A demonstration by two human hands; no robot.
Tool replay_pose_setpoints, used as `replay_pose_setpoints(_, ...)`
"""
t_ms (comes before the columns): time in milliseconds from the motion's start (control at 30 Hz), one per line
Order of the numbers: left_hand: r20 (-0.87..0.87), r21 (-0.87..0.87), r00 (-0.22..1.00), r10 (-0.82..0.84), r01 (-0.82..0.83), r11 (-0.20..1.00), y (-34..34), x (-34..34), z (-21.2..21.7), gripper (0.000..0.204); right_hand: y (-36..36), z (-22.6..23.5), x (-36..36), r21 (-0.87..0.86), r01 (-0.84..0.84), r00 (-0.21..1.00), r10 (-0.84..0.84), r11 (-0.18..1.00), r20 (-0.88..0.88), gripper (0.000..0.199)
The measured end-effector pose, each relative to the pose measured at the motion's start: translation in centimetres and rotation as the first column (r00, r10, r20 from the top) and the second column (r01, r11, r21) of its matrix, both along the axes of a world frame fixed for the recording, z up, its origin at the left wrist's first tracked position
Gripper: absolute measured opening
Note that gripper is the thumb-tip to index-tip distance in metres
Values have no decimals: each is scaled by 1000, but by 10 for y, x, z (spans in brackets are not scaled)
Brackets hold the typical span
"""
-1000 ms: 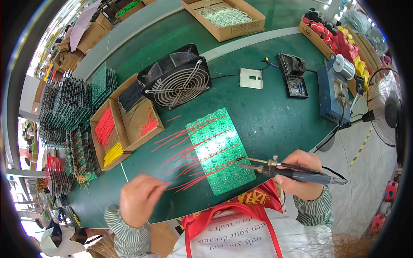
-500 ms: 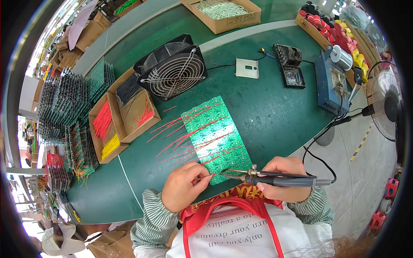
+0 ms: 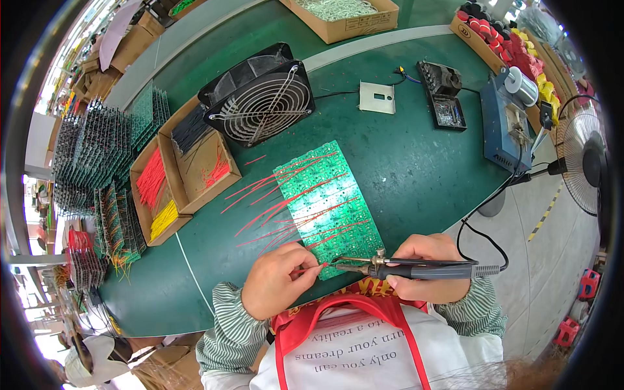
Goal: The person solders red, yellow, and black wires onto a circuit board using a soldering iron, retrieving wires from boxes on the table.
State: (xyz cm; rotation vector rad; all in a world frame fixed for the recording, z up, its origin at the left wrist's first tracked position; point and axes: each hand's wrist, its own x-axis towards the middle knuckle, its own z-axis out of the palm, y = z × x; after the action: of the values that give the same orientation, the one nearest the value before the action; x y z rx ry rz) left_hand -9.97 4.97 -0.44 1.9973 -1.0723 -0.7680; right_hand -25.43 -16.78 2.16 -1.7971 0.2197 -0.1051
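Observation:
In front of me lies a green circuit board panel (image 3: pixel 335 188) with rows of thin red wires (image 3: pixel 273 211) sticking out past its left side. My right hand (image 3: pixel 432 266) grips a soldering iron (image 3: pixel 422 270) with a thin feed tube and metal clamp mounted along it. Its tip points left, over the panel's near edge. There my left hand (image 3: pixel 279 281) pinches the end of a red wire, with thumb and forefinger close to the iron's tip. Whether tip and wire touch is too small to tell.
Left of the panel stands a cardboard box (image 3: pixel 185 211) of red, yellow and dark wires, with stacked boards (image 3: pixel 97 149) beyond. A black fan (image 3: pixel 260 97) sits behind. At right are a blue soldering station (image 3: pixel 500 120) with a solder spool (image 3: pixel 521 86), its cable (image 3: pixel 484 240), and a standing fan (image 3: pixel 585 159).
Both hands, the iron and the wire hold nearly the same place at the panel's near edge. The whole view has shifted slightly.

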Motion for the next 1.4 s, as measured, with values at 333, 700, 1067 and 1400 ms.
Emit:
replay_pose_setpoints(333, -4, 22, 1000, -18, 18, 1000, -3, 4, 2, 11, -7, 4, -3, -19, 29, 998, -28, 999, 60, 17)
replay_pose_setpoints(700, 320, -26, 927, 198, -200, 979, 3, 2, 21, 5, -13, 7, -13, -92, 62, 993, -53, 994, 105, 17)
replay_pose_setpoints(1067, 224, 17, 975, 9, -13, 1000, -24, -17, 3, 8, -18, 1, -19, -109, 82, 994, -74, 991, 77, 17)
replay_pose_setpoints(1400, 206, 17, 978, -8, 5, 1000, -26, -15, 0, 7, -19, -2, -13, -62, 69, 995, -64, 996, 80, 16)
